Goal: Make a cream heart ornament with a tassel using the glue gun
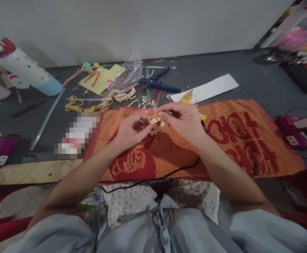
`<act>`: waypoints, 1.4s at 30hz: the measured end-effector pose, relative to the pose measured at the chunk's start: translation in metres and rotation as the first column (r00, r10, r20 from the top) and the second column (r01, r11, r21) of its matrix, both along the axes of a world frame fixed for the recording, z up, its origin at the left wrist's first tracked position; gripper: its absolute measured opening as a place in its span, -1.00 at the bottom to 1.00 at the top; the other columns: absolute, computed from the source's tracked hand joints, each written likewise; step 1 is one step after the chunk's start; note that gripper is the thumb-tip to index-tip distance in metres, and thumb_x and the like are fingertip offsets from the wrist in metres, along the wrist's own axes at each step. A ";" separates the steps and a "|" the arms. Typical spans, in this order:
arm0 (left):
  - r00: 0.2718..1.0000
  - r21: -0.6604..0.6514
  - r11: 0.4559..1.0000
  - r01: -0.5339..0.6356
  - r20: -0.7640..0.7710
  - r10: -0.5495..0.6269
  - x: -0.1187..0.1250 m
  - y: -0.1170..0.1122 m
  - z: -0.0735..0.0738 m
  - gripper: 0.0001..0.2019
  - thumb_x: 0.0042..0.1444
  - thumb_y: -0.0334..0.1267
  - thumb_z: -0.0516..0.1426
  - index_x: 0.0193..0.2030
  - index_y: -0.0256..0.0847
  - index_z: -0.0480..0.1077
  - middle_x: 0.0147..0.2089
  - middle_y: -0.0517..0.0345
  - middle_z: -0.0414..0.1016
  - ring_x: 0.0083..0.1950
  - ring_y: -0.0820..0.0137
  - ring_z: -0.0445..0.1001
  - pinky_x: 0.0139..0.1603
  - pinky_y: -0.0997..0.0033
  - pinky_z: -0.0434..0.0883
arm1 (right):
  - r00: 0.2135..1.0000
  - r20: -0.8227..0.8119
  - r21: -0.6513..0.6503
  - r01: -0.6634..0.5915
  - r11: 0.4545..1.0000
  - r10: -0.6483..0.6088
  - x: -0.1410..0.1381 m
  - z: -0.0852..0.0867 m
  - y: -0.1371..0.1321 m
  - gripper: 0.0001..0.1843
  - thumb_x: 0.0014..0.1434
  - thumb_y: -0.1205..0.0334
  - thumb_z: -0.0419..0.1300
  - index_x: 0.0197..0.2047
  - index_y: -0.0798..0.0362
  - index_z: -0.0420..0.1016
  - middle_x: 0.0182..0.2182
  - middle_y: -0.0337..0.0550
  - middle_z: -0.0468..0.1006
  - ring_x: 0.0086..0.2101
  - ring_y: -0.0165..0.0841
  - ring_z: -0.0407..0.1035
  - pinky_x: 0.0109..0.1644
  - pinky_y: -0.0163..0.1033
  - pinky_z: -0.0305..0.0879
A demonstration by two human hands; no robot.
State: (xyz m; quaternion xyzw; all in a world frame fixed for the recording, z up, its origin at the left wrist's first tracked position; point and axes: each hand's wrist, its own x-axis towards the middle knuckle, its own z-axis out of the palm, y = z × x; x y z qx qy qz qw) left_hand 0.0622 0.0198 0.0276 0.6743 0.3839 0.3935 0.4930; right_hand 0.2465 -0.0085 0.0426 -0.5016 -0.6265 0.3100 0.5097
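Note:
Both hands meet over an orange and red towel spread on the dark table. My left hand and my right hand pinch a small curved piece made of short wooden stick bits between their fingertips. The right thumb and forefinger hold a thin stick end at its top. More short cut stick bits lie loose just beyond the towel, beside a joined strip of sticks.
Blue-handled pliers lie behind the hands, with clear plastic wrap, a yellow sheet and yellow cord. A yellow glue gun with black cable, white paper, a painted tube, a wooden board.

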 end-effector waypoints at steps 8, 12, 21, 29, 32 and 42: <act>0.994 -0.170 0.984 0.050 0.109 -0.032 0.004 -0.003 0.001 -0.82 -0.06 -0.27 0.33 -0.30 -0.24 0.49 -0.49 0.25 0.49 -0.63 0.57 0.39 -0.62 0.57 0.29 | 0.991 -0.110 0.057 -0.070 0.996 0.076 0.002 0.007 -0.002 -0.80 0.07 0.06 0.34 -0.39 0.02 0.62 -0.40 -0.17 0.59 -0.36 -0.36 0.43 -0.24 -0.20 0.38; 0.991 -0.212 0.975 0.061 0.131 -0.034 0.004 -0.003 -0.001 -0.78 -0.07 -0.25 0.35 -0.28 -0.23 0.49 -0.47 0.23 0.52 -0.64 0.57 0.40 -0.70 0.60 0.21 | 0.985 -0.085 0.122 -0.139 0.983 0.150 0.002 0.006 -0.002 -0.78 0.12 0.03 0.32 -0.41 0.00 0.62 -0.39 -0.17 0.57 -0.33 -0.37 0.42 -0.19 -0.19 0.36; 0.996 -0.105 0.991 0.077 0.062 -0.071 0.001 -0.002 -0.007 -0.60 -0.01 0.02 0.31 -0.18 -0.26 0.44 -0.43 0.18 0.55 -0.64 0.55 0.44 -0.74 0.63 0.27 | 0.975 -0.172 0.141 -0.120 0.983 0.143 0.000 -0.006 0.004 -0.94 0.01 0.22 0.39 -0.41 0.00 0.65 -0.43 -0.21 0.58 -0.38 -0.42 0.43 -0.25 -0.25 0.38; 0.996 -0.020 0.997 0.074 0.054 -0.073 0.000 -0.001 -0.009 -0.60 0.03 0.05 0.27 -0.15 -0.24 0.46 -0.41 0.15 0.58 -0.61 0.52 0.48 -0.72 0.63 0.32 | 0.943 -0.309 -0.045 -0.143 0.989 0.123 -0.001 -0.002 0.004 -0.83 -0.12 0.19 0.47 -0.42 0.04 0.65 -0.46 -0.22 0.63 -0.41 -0.41 0.49 -0.27 -0.27 0.45; 0.996 -0.007 0.997 0.074 0.054 -0.074 -0.001 0.000 -0.009 -0.60 0.04 0.04 0.27 -0.13 -0.24 0.47 -0.40 0.13 0.60 -0.60 0.51 0.49 -0.71 0.61 0.34 | 0.934 -0.327 -0.072 -0.175 0.982 0.142 0.002 -0.002 0.004 -0.85 -0.10 0.20 0.46 -0.40 0.03 0.67 -0.43 -0.21 0.65 -0.39 -0.41 0.50 -0.24 -0.26 0.45; 0.987 -0.070 0.995 0.078 0.146 -0.067 0.000 0.001 -0.016 -0.66 0.02 -0.09 0.30 -0.13 -0.27 0.50 -0.29 0.03 0.63 -0.40 0.36 0.61 -0.48 0.46 0.54 | 0.926 -0.334 -0.179 -0.245 0.953 0.175 0.005 -0.007 0.006 -0.81 -0.07 0.19 0.44 -0.35 0.07 0.67 -0.44 -0.15 0.64 -0.45 -0.39 0.49 -0.34 -0.24 0.47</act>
